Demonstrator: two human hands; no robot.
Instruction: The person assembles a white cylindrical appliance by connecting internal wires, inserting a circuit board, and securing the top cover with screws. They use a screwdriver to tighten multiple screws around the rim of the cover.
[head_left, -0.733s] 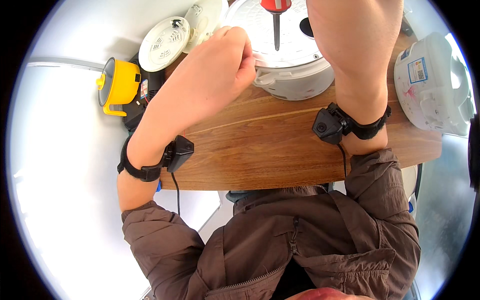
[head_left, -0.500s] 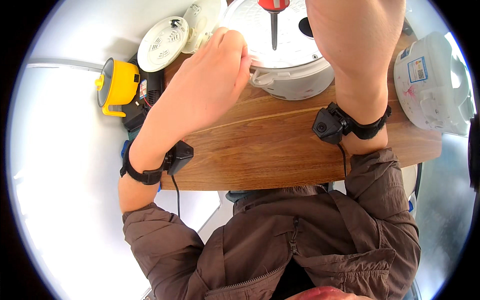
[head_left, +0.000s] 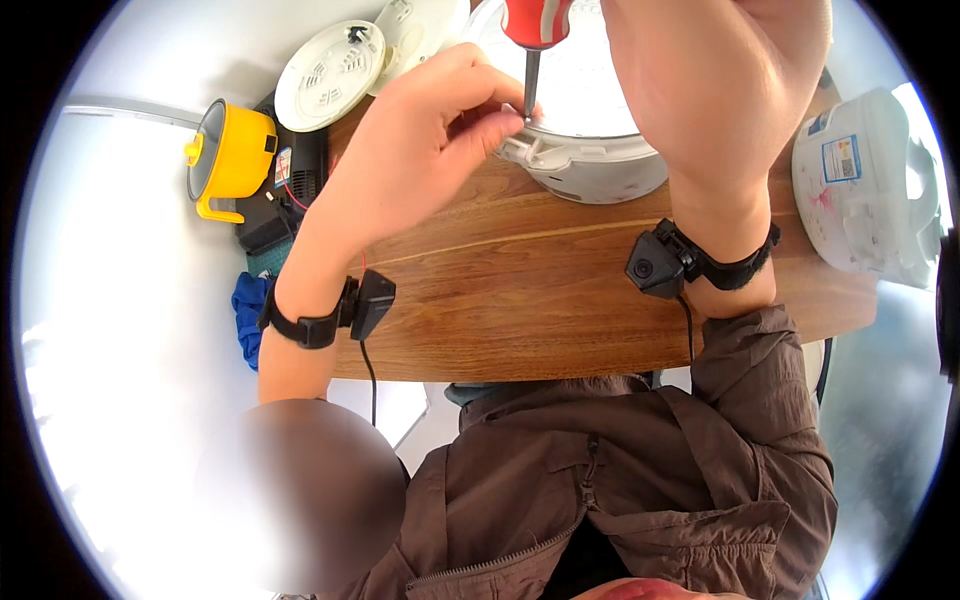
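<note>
My left hand (head_left: 440,130) reaches over the front left rim of a white rice cooker (head_left: 590,172). Its thumb and forefinger close together around the tip of a screwdriver (head_left: 538,22), and whatever small piece they pinch there is too tiny to tell. The screwdriver has a red and grey handle and stands upright, its metal shaft pointing down at the rim. My right hand (head_left: 720,70) is raised above the cooker's right side, with its fingers beyond the upper edge. The screwdriver's handle top is cut off there too, and the right hand appears to hold it.
Two round whitish plastic covers (head_left: 330,75) lie at the back left. Nearby are a yellow pot (head_left: 240,150) and a black device (head_left: 265,220). Blue cloth (head_left: 250,315) lies at the left. Another white rice cooker (head_left: 865,190) stands on the right of the wooden table (head_left: 520,300).
The screwdriver has come down and slightly left, its tip now at the cooker's rim between my left fingers. My left hand has shifted right and turned, showing thumb and forefinger.
</note>
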